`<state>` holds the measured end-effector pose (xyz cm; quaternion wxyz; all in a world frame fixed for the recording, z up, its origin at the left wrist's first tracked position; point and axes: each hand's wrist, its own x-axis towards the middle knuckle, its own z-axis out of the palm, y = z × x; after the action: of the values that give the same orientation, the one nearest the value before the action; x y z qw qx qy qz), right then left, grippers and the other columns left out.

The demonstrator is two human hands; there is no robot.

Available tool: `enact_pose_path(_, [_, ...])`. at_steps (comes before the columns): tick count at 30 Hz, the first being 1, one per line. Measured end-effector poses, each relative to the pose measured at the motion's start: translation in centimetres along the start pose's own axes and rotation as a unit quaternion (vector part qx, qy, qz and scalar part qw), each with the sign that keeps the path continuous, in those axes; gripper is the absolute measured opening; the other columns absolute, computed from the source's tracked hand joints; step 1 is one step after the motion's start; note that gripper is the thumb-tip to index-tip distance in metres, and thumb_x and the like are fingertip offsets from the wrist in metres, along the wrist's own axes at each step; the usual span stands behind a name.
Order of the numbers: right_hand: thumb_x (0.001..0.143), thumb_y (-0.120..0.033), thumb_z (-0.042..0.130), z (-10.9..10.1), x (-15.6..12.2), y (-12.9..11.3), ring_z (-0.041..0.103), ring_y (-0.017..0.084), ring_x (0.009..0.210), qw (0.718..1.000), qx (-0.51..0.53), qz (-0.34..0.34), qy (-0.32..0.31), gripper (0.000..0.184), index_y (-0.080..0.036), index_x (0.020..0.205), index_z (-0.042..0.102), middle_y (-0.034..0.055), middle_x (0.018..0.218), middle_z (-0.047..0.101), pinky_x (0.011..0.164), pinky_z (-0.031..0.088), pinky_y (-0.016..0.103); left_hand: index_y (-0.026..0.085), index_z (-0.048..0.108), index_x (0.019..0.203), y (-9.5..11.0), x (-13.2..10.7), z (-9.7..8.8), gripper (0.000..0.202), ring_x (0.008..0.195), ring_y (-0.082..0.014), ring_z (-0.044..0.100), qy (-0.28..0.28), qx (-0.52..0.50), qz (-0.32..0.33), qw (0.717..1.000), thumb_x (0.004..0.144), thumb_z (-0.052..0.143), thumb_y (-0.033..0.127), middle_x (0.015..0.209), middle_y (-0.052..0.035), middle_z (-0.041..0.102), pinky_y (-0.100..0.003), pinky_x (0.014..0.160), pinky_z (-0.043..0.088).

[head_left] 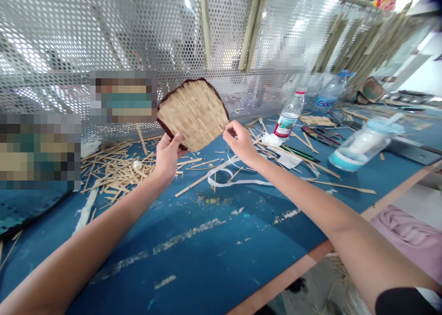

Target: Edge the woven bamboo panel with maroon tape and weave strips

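Observation:
A woven bamboo panel (193,114), fan-shaped with a dark brown scalloped edging, is held up above the blue table. My left hand (167,154) grips its lower left edge, thumb on the front face and fingers behind. At the panel's right corner, my right hand (239,139) has its thumb and forefinger pinched together on the edge. Whether those fingertips also hold a bit of edging is too small to make out. A white plastic strap (238,183) lies looped on the table below my right hand.
Cut bamboo strips (113,177) litter the table's left and back. Toward the right stand a red-capped bottle (286,117), a blue-lidded cup (362,144) and a large water bottle (329,94). A perforated metal screen (138,38) rises behind. The table's wooden edge (283,278) runs along the front right.

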<state>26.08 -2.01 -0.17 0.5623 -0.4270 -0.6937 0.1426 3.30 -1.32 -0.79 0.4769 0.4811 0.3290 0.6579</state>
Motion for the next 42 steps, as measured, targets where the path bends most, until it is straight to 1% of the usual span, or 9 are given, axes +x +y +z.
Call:
enact_pose_path(4, [0.095,-0.046,0.047,0.3,-0.5,-0.2,0.062,0.018,0.080,0.992,0.117,0.002,-0.055,0.028,-0.024,0.081,0.060,0.0027,0.085,0.064,0.078,0.048,0.034,0.021,0.064,0.103,0.3,0.1,0.0,0.029,0.082,-0.0223,0.074,0.006,-0.026,-0.018,0.999,0.083,0.074,0.040,0.091,-0.0054,0.074,-0.034,0.071,0.064])
enact_pose_path(6, [0.093,-0.051,0.049,0.6,-0.5,0.0,0.061,0.017,0.074,0.983,0.174,0.038,-0.037,0.033,-0.024,0.079,0.061,0.0023,0.080,0.064,0.075,0.049,0.034,0.021,0.064,0.102,0.5,0.1,0.0,0.029,0.083,-0.0224,0.074,0.008,-0.042,-0.024,0.999,0.082,0.075,0.038,0.092,-0.0053,0.074,-0.034,0.071,0.064])
enact_pose_path(13, [0.068,-0.052,0.077,0.6,0.9,1.8,0.057,0.014,0.063,0.931,0.293,0.214,0.029,0.035,-0.025,0.085,0.062,-0.0015,0.079,0.066,0.060,0.044,0.028,0.020,0.063,0.100,0.4,0.2,0.0,0.028,0.077,-0.0212,0.074,0.005,-0.045,-0.031,0.998,0.081,0.075,0.037,0.087,-0.0046,0.073,-0.033,0.067,0.064])
enact_pose_path(18, [0.068,-0.056,0.077,0.9,0.8,1.3,0.055,0.011,0.059,0.928,0.312,0.204,0.013,0.039,-0.025,0.083,0.059,-0.0018,0.081,0.067,0.056,0.041,0.026,0.020,0.063,0.100,0.3,0.1,-0.1,0.031,0.076,-0.0210,0.073,-0.007,-0.023,-0.010,1.000,0.081,0.076,0.040,0.084,-0.0038,0.071,-0.034,0.068,0.064])
enact_pose_path(24, [0.076,-0.043,0.070,1.3,0.7,1.2,0.053,0.009,0.056,0.942,0.282,0.178,0.046,0.024,-0.024,0.076,0.056,-0.0026,0.072,0.063,0.054,0.041,0.025,0.020,0.066,0.096,0.2,-0.1,0.1,0.029,0.061,-0.0142,0.066,-0.025,-0.008,0.016,1.000,0.080,0.078,0.041,0.080,-0.0019,0.068,-0.029,0.061,0.062])
enact_pose_path(29, [0.076,-0.044,0.068,1.0,1.1,2.1,0.051,0.010,0.052,0.945,0.267,0.180,0.049,0.029,-0.023,0.069,0.049,-0.0048,0.062,0.056,0.052,0.041,0.023,0.020,0.065,0.097,0.1,0.0,0.0,0.030,0.062,-0.0148,0.067,-0.029,-0.021,-0.034,0.999,0.079,0.078,0.041,0.084,-0.0027,0.071,-0.028,0.059,0.061])
enact_pose_path(33, [0.076,-0.059,0.067,-0.4,1.8,2.2,0.056,0.012,0.052,0.948,0.240,0.206,-0.027,0.037,-0.023,0.075,0.058,-0.0022,0.068,0.064,0.052,0.046,0.027,0.018,0.065,0.099,1.3,0.8,-0.6,0.030,0.062,-0.0164,0.068,-0.042,-0.019,-0.073,0.996,0.079,0.078,0.035,0.085,-0.0047,0.073,-0.028,0.056,0.060])
enact_pose_path(38, [0.067,-0.068,0.075,-2.4,2.3,0.4,0.058,0.013,0.053,0.964,0.187,0.184,-0.050,0.049,-0.022,0.076,0.061,-0.0019,0.067,0.064,0.056,0.049,0.027,0.015,0.064,0.096,2.9,1.2,-0.7,0.032,0.056,-0.0152,0.065,-0.062,-0.009,-0.072,0.995,0.076,0.081,0.035,0.077,-0.0041,0.071,-0.028,0.054,0.058])
enact_pose_path(42, [0.084,-0.071,0.057,-8.1,0.0,-2.4,0.063,0.015,0.062,0.987,0.067,0.135,-0.060,0.052,-0.021,0.095,0.067,0.0036,0.082,0.071,0.065,0.052,0.031,0.016,0.064,0.099,2.8,0.9,-0.6,0.035,0.060,-0.0163,0.066,-0.071,0.006,-0.066,0.995,0.077,0.080,0.038,0.082,-0.0045,0.072,-0.029,0.057,0.059])
